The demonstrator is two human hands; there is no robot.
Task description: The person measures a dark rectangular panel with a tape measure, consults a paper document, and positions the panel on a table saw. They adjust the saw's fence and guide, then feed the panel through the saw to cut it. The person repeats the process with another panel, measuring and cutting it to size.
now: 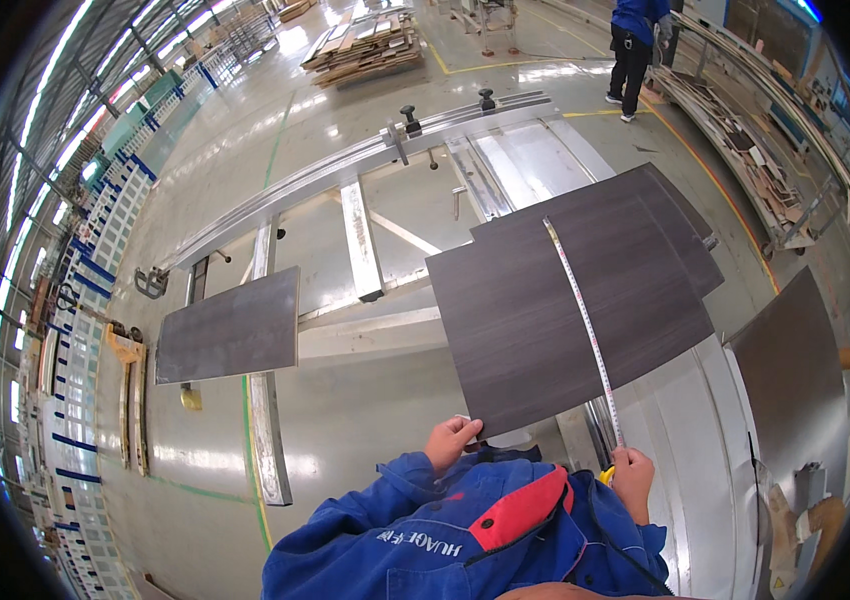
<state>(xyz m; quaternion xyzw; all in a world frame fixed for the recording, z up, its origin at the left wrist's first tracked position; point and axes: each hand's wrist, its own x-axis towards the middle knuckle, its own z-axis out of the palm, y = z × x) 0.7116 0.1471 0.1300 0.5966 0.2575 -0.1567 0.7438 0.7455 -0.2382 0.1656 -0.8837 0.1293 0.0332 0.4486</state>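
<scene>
A dark wood-grain panel [545, 300] lies over the saw table in front of me, with further dark panels [680, 215] showing beneath its far right side. At its near left corner, my left hand [453, 443] pinches the panel's edge; something small and white shows by the fingers. My right hand [632, 480] is closed around a tape measure [606, 476], its yellow case partly hidden by the hand. From there the pale blade [585, 320] stretches across the panel to near its far edge.
Another dark panel [230, 328] rests on the metal frame at left. A metal fence [345, 170] with black knobs runs along the far side. One more dark board [795, 370] stands at right. Stacked boards [365, 48] and a person in blue [633, 55] are farther off.
</scene>
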